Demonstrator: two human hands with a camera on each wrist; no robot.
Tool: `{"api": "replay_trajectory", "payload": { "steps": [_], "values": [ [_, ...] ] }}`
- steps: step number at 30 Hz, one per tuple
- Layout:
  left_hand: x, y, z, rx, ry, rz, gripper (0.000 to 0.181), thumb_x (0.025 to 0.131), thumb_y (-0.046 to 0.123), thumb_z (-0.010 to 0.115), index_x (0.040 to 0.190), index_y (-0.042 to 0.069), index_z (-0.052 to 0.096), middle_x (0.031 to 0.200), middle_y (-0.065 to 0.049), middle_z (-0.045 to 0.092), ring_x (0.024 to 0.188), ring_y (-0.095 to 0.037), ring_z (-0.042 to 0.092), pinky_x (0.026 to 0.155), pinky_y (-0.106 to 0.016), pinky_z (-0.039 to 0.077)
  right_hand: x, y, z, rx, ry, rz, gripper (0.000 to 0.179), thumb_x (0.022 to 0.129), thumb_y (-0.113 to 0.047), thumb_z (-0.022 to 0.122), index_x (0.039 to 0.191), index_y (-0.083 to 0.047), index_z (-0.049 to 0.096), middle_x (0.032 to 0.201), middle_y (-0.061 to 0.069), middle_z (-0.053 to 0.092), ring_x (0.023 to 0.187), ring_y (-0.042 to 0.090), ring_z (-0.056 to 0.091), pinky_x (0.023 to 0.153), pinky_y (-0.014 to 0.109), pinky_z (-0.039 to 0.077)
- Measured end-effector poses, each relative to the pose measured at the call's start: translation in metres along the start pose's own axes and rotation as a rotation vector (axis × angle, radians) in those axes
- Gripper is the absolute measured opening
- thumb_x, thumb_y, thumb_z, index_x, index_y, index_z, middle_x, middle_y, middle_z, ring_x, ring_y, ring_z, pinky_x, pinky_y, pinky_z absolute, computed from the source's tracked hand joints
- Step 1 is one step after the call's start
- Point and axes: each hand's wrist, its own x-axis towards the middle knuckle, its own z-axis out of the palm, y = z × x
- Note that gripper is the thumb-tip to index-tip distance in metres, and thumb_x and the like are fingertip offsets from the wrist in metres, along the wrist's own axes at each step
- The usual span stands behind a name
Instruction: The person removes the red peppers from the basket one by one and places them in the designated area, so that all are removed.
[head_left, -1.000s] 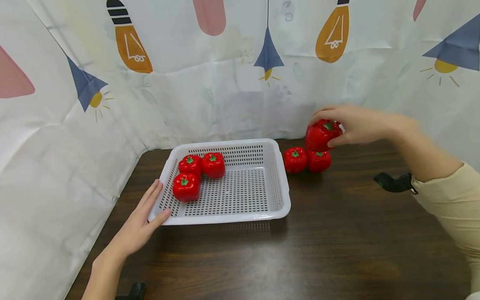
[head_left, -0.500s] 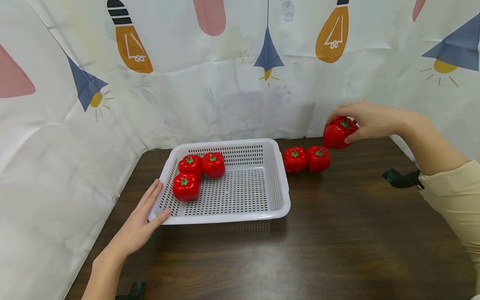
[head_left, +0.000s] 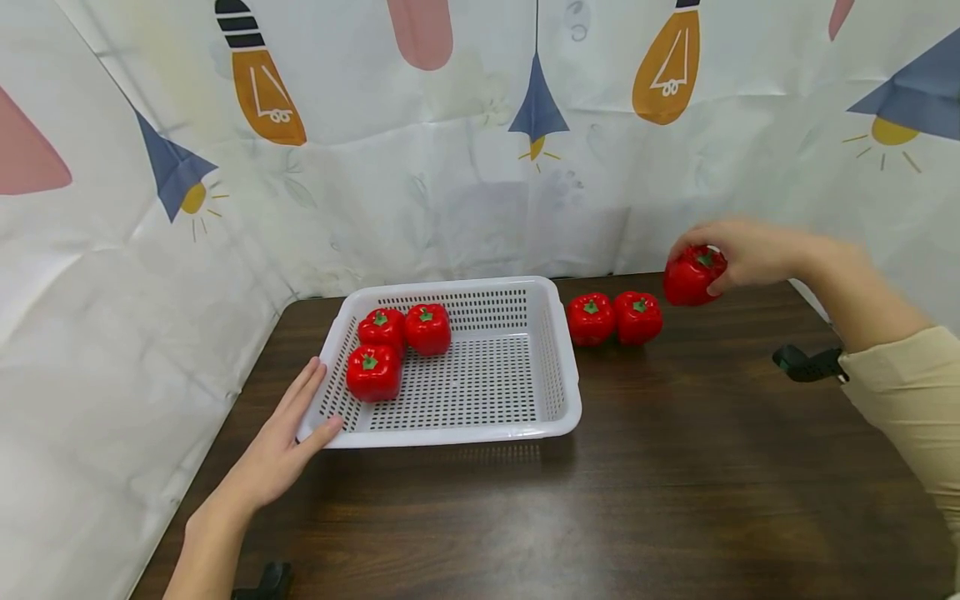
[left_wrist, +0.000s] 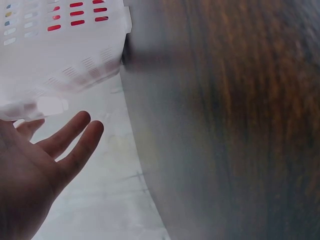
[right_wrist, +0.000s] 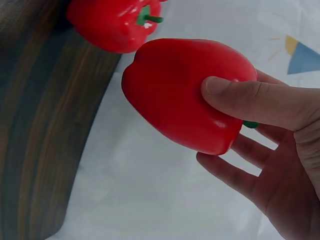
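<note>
My right hand (head_left: 746,250) grips a red bell pepper (head_left: 693,277) with a green stem, at the back right of the table. In the right wrist view the thumb lies across the side of this pepper (right_wrist: 175,95) and the fingers reach behind it. Two more red bell peppers (head_left: 590,319) stand side by side to its left. My left hand (head_left: 279,446) rests against the left end of a white perforated basket (head_left: 465,439), its fingers straight along the rim. Inside, at the basket's left, sit three red bell peppers (head_left: 373,373).
A dark brown wooden table (head_left: 675,483) carries everything. White cloth (head_left: 450,200) printed with lamps and bulbs hangs along the back and left edges. A black strap (head_left: 808,364) is on the right wrist.
My right hand has carried its pepper to the right, away from the two standing peppers, and slightly lower over the last half second. The left hand and basket stay put.
</note>
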Motion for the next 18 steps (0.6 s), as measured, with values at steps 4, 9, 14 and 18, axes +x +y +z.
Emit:
{"api": "replay_trajectory", "payload": {
  "steps": [4, 9, 14, 18],
  "values": [
    [-0.001, 0.000, 0.000, -0.005, 0.000, 0.002, 0.083, 0.098, 0.032, 0.068, 0.166, 0.019, 0.021, 0.171, -0.007, 0.010, 0.149, -0.046, 0.021, 0.104, -0.078, 0.030, 0.001, 0.005, 0.006, 0.032, -0.008, 0.011, 0.055, 0.074, 0.010, 0.082, 0.123, -0.009, 0.066, 0.123, 0.010, 0.063, 0.108, 0.032, 0.057, 0.079, 0.045, 0.056],
    [-0.001, 0.002, -0.001, -0.011, -0.004, -0.002, 0.083, 0.098, 0.032, 0.068, 0.166, 0.018, 0.021, 0.171, -0.007, 0.010, 0.149, -0.046, 0.021, 0.104, -0.078, 0.030, 0.003, 0.011, 0.013, 0.041, -0.016, 0.039, 0.056, 0.073, 0.009, 0.083, 0.124, -0.008, 0.066, 0.123, 0.010, 0.063, 0.108, 0.032, 0.057, 0.078, 0.042, 0.057],
    [-0.001, 0.001, -0.002, -0.003, -0.008, -0.009, 0.084, 0.098, 0.032, 0.067, 0.166, 0.018, 0.020, 0.171, -0.007, 0.010, 0.149, -0.046, 0.022, 0.103, -0.077, 0.031, 0.005, 0.020, 0.021, 0.043, -0.031, 0.065, 0.064, 0.072, 0.006, 0.086, 0.130, -0.001, 0.061, 0.125, 0.017, 0.062, 0.110, 0.037, 0.058, 0.080, 0.050, 0.058],
    [-0.001, 0.001, -0.002, 0.006, -0.014, -0.020, 0.084, 0.098, 0.034, 0.067, 0.166, 0.019, 0.019, 0.172, -0.006, 0.009, 0.149, -0.046, 0.023, 0.103, -0.077, 0.032, 0.006, 0.026, 0.028, 0.071, -0.047, 0.082, 0.067, 0.073, 0.007, 0.084, 0.135, 0.005, 0.057, 0.128, 0.021, 0.061, 0.114, 0.041, 0.057, 0.085, 0.053, 0.056]
  ]
}}
